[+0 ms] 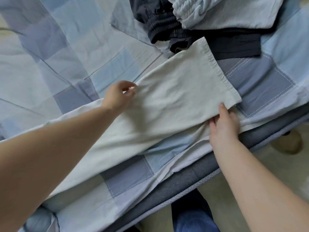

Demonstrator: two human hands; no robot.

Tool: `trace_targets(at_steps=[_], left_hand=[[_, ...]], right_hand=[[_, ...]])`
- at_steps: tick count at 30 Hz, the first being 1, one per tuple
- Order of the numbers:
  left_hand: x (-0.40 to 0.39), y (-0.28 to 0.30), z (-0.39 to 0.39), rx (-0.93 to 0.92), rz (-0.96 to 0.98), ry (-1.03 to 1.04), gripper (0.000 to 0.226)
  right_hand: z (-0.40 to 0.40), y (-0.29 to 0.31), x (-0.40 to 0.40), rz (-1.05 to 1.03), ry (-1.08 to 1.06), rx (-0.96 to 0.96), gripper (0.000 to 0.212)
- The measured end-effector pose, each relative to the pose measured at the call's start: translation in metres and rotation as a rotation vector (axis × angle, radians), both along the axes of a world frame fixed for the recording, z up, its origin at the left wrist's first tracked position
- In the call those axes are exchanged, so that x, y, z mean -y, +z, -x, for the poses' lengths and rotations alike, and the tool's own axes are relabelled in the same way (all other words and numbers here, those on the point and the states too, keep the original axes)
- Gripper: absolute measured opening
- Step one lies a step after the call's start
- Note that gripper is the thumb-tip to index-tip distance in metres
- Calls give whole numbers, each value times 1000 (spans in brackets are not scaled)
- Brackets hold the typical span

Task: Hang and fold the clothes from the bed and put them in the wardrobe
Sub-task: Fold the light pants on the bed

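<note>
- Between the two hands, the pale trouser leg (pixel 167 104) lies stretched flat across the checked bedspread (pixel 58 47), hem end just past the right hand (pixel 224 123).
- Left hand (pixel 119 96) pinches the far edge of the cloth with fingertips curled.
- Right hand lies on the near edge, fingers mostly straight, pressing rather than grasping.
- Beyond both hands, dark garments (pixel 217 44) and a light blue one (pixel 225 12) wait in a heap.
- Risk: the unequal hold may skew the fold, or the cloth may slide off the near bed edge.
- No wardrobe, basket or hanger is in view.
</note>
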State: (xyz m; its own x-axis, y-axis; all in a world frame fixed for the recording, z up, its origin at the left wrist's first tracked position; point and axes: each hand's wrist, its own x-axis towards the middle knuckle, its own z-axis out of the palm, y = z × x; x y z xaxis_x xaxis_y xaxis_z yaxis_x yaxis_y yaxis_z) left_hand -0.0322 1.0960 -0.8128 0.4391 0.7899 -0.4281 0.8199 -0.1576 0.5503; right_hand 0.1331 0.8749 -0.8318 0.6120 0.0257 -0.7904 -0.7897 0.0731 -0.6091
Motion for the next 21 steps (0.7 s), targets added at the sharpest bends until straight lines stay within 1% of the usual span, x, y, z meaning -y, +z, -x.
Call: trace_targets(at_steps=[1,2,4,5,6,7,8,9,10,11,12,13,15,16,17,19,20,21], left_hand=[[3,2,8,5,-34,-2,21],[6,3,12,9,-87,-25,22],[13,8,14,43,-165,-75,24],[18,13,12,85,-135,-58,22],[22,20,5,152,-33,9,20],[25,30,-3,246,138,112,18],[26,43,-13,350,353,215,18],[23,57,-23,443,560,298,21],[19,71,-34,504,731,344,27],[12,86,-43,530,852,346,33],[6,100,-50,526,927,304,39],[0,116,-56,502,959,233,47],[-10,137,-62,428,944,99,61],[-16,147,-62,380,893,63,65],[-21,155,-62,319,805,59,67],[-31,165,-55,171,485,63,76],[-37,168,-48,99,308,51,80],[-42,170,-40,49,171,35,81]], right_hand=[[-2,4,-7,-57,-11,-8,19],[-5,7,-13,-86,-10,3,16],[-6,16,-26,-102,25,64,19],[-3,23,-33,-106,65,109,20],[1,29,-39,-107,129,164,18],[8,38,-45,-113,213,223,13],[17,49,-50,-116,317,295,8],[26,60,-54,-114,428,367,7],[34,69,-57,-115,544,432,6],[42,80,-60,-123,653,472,5],[51,88,-63,-133,762,501,5],[59,97,-67,-149,864,523,6],[75,108,-73,-147,1014,585,14],[82,114,-77,-127,1067,613,13],[88,122,-81,-95,1118,631,18],[102,137,-89,-85,1207,636,37],[111,145,-92,-113,1240,633,42],[121,151,-96,-137,1268,637,47]])
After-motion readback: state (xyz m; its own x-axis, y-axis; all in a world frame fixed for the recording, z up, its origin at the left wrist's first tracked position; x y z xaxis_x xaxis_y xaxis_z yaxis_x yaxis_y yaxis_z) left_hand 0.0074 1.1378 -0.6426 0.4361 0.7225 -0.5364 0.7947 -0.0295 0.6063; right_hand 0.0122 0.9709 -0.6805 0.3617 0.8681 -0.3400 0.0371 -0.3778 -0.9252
